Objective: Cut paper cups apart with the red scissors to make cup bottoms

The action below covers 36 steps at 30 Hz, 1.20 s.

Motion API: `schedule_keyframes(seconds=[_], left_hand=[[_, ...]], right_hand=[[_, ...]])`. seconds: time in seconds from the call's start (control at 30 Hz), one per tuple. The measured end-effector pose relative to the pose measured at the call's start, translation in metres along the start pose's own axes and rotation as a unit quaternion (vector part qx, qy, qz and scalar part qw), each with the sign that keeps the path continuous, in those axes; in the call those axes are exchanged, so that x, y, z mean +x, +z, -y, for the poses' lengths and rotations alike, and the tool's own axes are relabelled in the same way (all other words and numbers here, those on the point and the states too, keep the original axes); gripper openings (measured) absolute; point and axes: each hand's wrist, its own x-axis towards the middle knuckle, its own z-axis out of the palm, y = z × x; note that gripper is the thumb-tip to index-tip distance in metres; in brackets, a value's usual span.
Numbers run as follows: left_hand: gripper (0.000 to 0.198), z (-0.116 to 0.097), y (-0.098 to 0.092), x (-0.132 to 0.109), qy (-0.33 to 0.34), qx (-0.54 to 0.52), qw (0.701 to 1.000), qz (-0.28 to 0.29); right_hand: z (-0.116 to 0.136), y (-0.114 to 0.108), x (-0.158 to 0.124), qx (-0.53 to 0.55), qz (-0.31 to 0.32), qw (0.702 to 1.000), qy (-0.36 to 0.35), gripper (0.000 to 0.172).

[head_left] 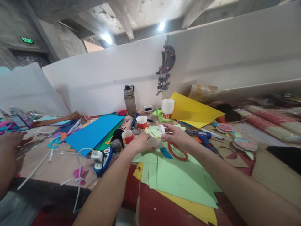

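Observation:
My left hand [141, 142] is closed at the edge of a pale round piece [153, 142], which looks like the end of a small paper cup. Between the fingertips of my right hand [173, 134] is a small white round piece [161, 129] with a rim, held upright. The two pieces are close but apart, above light green paper sheets [181, 175]. Below my right hand lies a red loop handle [178, 153], probably of scissors, beside a blue paper scrap [166, 153]. Red and white paper cups stand near my left hand, one [127, 137] beside it and another [141, 121] behind.
A stack of paper cups [167, 108] stands farther back, before a yellow sheet [192, 110]. A blue glue gun [205, 139] lies right. Left are a blue sheet [96, 130], a power strip [103, 161] and another person's hand [11, 142]. A water bottle [130, 101] stands behind.

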Motion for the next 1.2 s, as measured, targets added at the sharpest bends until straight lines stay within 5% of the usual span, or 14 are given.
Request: schedule_keyframes(seconds=[0.2, 0.43, 0.87, 1.2], left_hand=[[0.035, -0.013, -0.004, 0.003, 0.009, 0.087, 0.996, -0.020], [0.056, -0.017, -0.002, 0.004, 0.078, -0.117, 0.990, -0.018], [0.056, -0.024, -0.004, -0.002, 0.054, -0.510, 0.852, 0.104], [0.056, -0.022, 0.002, 0.002, 0.052, -0.522, 0.849, 0.058]], right_hand=[[0.005, 0.002, -0.005, -0.211, -0.007, 0.969, -0.124, 0.056], [0.012, 0.006, -0.011, -0.390, -0.038, 0.894, -0.218, 0.057], [0.022, 0.005, -0.014, -0.373, -0.101, 0.894, -0.227, 0.053], [0.020, 0.005, -0.016, -0.362, -0.098, 0.895, -0.239, 0.048]])
